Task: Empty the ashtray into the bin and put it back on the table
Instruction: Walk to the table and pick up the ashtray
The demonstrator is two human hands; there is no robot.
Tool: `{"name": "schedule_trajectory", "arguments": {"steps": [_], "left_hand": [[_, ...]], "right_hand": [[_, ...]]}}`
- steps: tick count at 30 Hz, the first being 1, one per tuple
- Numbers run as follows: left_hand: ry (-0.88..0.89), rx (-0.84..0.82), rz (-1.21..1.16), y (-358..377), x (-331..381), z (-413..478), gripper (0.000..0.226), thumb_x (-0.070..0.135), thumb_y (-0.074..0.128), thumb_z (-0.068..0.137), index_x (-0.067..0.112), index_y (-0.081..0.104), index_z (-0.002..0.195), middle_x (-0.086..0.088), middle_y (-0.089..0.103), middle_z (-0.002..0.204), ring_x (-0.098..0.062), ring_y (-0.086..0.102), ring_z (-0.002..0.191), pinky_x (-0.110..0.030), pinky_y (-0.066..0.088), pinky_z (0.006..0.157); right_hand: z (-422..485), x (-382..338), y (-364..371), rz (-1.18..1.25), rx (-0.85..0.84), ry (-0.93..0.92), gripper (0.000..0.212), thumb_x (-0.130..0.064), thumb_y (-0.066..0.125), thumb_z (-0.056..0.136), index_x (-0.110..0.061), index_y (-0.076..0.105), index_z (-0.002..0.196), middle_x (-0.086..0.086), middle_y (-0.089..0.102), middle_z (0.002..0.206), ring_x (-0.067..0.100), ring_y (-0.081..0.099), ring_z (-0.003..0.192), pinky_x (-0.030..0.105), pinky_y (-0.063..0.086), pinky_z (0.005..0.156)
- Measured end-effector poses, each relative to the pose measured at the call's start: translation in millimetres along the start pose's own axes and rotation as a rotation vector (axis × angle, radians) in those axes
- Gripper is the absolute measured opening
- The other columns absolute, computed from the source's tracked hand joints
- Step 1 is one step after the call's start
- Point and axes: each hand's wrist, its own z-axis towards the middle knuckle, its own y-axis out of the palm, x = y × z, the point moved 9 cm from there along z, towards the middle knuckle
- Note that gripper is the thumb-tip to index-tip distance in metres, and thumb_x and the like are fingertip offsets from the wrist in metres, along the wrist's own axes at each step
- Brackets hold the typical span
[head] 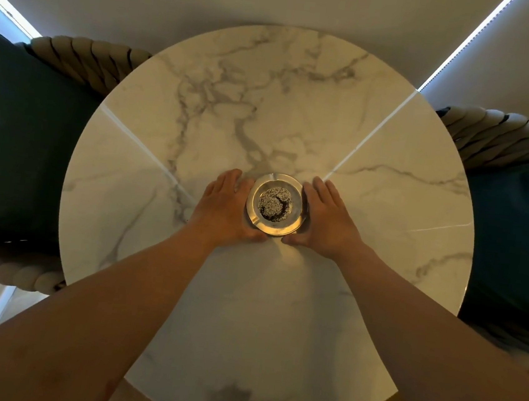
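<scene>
A round metal ashtray (294,218) holding grey and black ash rests near the middle of a round white marble table (298,112). My left hand (225,207) lies against its left side, fingers stretched along the rim and thumb curled under the near edge. My right hand (328,218) mirrors it on the right side, thumb at the near edge. Both hands cup the ashtray, which sits flat on the tabletop. No bin is in view.
A dark teal chair with a beige braided rim (85,57) stands at the left of the table, and a similar chair (504,137) stands at the right. Bright light strips run along the wall at both upper corners.
</scene>
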Motion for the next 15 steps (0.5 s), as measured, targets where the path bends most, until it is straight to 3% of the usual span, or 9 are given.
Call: {"name": "schedule_trajectory", "arguments": {"steps": [6,12,15], "left_hand": [[-0.017,0.033,-0.003,1.2,-0.3,-0.4,0.121,0.083,0.056,0.039,0.022,0.036,0.141,-0.008,0.037,0.138,-0.028,0.030,0.134,-0.043,0.028,0.110],[0.014,0.034,0.016,0.6,2.8,-0.5,0.119,0.083,0.058,0.039,0.019,0.038,0.137,-0.006,0.041,0.135,-0.027,0.034,0.132,-0.042,0.032,0.108],[0.049,0.052,0.026,-2.7,7.5,-2.9,0.112,0.083,0.056,0.043,0.013,0.047,0.130,-0.005,0.049,0.128,-0.026,0.041,0.125,-0.040,0.038,0.102]], "right_hand": [[-0.2,-0.4,-0.4,-0.003,0.007,-0.011,0.122,-0.056,0.085,0.059,-0.010,0.020,0.152,0.011,0.015,0.161,0.032,0.003,0.150,0.043,0.014,0.122],[-0.6,-1.7,-1.9,0.024,-0.002,-0.018,0.123,-0.054,0.087,0.057,-0.009,0.023,0.151,0.011,0.016,0.161,0.033,0.005,0.150,0.042,0.014,0.122],[-2.3,-5.7,-4.6,0.040,-0.011,-0.044,0.120,-0.054,0.088,0.055,-0.007,0.029,0.148,0.011,0.028,0.156,0.031,0.017,0.148,0.042,0.017,0.121]]}}
